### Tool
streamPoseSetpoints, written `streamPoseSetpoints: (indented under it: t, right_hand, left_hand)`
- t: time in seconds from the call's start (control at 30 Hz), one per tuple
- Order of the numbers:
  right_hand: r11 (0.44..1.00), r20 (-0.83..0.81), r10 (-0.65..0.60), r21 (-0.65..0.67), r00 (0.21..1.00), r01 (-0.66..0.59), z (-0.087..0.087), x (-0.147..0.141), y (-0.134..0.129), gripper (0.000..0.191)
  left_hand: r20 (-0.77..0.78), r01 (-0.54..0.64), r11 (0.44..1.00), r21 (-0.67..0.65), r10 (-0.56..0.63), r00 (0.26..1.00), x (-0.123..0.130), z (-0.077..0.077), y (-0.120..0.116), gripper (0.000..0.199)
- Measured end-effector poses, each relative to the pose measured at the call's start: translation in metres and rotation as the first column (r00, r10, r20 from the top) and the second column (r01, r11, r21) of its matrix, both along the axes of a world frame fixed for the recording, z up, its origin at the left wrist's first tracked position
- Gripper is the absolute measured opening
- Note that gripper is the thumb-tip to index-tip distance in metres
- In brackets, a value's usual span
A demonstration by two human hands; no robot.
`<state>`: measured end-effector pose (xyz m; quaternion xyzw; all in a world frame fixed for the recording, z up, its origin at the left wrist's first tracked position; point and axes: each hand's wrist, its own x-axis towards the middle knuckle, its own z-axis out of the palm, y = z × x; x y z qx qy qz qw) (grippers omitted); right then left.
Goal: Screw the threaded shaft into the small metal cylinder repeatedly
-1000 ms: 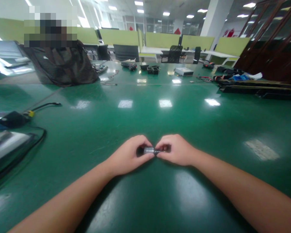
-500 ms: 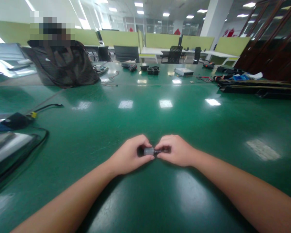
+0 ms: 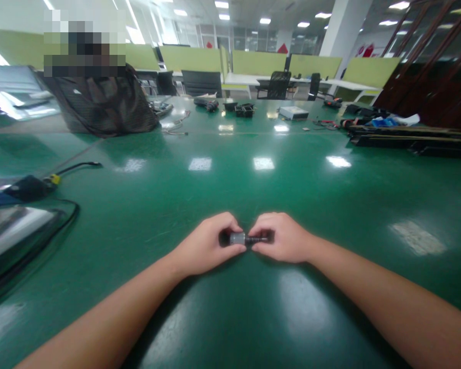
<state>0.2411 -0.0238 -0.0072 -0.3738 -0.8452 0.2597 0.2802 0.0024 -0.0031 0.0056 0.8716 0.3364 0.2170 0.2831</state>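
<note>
Low in the middle of the view, my left hand (image 3: 211, 243) is closed around a small grey cylinder (image 3: 237, 239), with thumb and fingers on its sides. A thin dark ribbed shaft (image 3: 258, 239) lies in line with the cylinder on its right. My right hand (image 3: 282, 238) is closed on that shaft, its fingertips close to the cylinder's end. Both pieces are horizontal, just over the green tabletop (image 3: 223, 195). The cylinder's left end is in shadow inside my left hand, and the shaft's far end is hidden by my right palm. Their exact kind cannot be made out.
At the left edge lie a flat device (image 3: 19, 236) and a black cable (image 3: 80, 165). A large dark bag (image 3: 107, 110) stands at the back left. Along the far side are black parts (image 3: 244, 109), a silver box (image 3: 293, 113) and long black strips (image 3: 411, 137).
Both hands keep their holds on the cylinder and shaft. The view has shifted very slightly; my right hand sits a touch farther right.
</note>
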Motion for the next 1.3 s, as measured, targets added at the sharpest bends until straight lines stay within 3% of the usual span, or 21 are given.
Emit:
streamPoseSetpoints:
  t: [0.47,0.67,1.03,1.3]
  right_hand:
    - [0.997,0.056,-0.058,0.045,0.997,0.055,0.000,0.000,0.000,0.006]
    - [0.998,0.059,-0.026,0.065,0.998,0.022,-0.001,0.005,0.004,0.006]
    - [0.999,0.062,0.004,0.043,0.998,-0.007,-0.002,0.017,0.011,0.006]
    - [0.998,0.022,-0.040,-0.053,0.999,0.041,-0.004,0.037,0.021,0.004]
  left_hand:
    - [-0.018,-0.003,1.000,0.013,0.004,1.000,-0.001,-0.002,0.000,0.020]
    - [-0.027,0.003,1.000,0.009,-0.003,1.000,-0.002,-0.003,0.001,0.021]
    - [-0.032,0.003,1.000,0.003,-0.003,0.999,-0.003,-0.005,0.002,0.021]
    - [-0.033,-0.001,1.000,-0.002,0.001,0.999,0.000,-0.003,0.000,0.022]
